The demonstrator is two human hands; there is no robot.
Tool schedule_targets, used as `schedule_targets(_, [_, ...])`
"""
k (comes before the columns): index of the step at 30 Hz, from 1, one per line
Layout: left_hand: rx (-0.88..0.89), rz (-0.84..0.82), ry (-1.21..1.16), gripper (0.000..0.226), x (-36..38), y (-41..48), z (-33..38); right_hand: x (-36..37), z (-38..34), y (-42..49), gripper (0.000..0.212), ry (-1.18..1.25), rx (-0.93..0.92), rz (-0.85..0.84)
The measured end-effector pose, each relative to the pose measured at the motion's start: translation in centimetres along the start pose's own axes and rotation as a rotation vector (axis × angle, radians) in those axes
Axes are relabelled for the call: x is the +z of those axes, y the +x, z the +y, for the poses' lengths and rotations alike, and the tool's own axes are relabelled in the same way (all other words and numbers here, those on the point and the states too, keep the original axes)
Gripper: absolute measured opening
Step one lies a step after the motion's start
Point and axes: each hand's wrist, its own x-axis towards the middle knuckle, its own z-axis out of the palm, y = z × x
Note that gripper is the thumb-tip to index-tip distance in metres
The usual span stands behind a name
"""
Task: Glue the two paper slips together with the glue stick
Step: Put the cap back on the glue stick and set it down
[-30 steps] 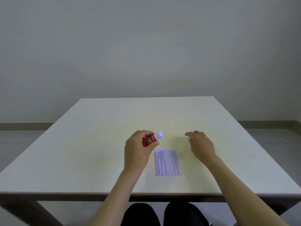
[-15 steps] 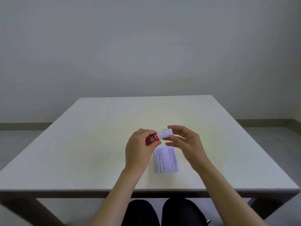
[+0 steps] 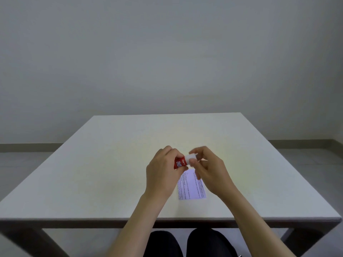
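The left hand [image 3: 163, 175] is wrapping closed around the red plastic barrel of the glue stick [image 3: 179, 162], holding the small cylinder level above the smooth, pale table [image 3: 111, 164]. The right hand [image 3: 209, 169] is pinching its white cap [image 3: 191, 158] between thumb and fingertips. A flat rectangular paper slip [image 3: 192, 189] (printed with fine lines, too small to read) is lying beneath them, near the table's front edge.

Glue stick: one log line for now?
left hand holds glue stick | right hand on white cap | paper on table
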Motion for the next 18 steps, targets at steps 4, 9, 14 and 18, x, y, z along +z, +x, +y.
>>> schedule_targets(4, [0.0,-0.049,0.02,0.023,0.5,-0.8,-0.2,0.2,0.5,0.0,0.039,-0.351,0.023,0.078])
schedule_targets(9, [0.023,-0.055,-0.001,0.022,1.2,-0.9,-0.7,0.1,1.1,-0.5,0.02,-0.229,0.017,-0.008])
schedule_targets(14, [-0.136,-0.029,-0.22,0.032,1.8,0.7,-1.5,-0.3,1.2,-1.3,0.072,-0.283,0.185,0.055])
schedule_targets(18, [-0.462,0.082,-0.417,0.036,2.2,4.8,-4.8,-0.5,2.0,-3.0,0.049,-0.175,0.216,-0.059])
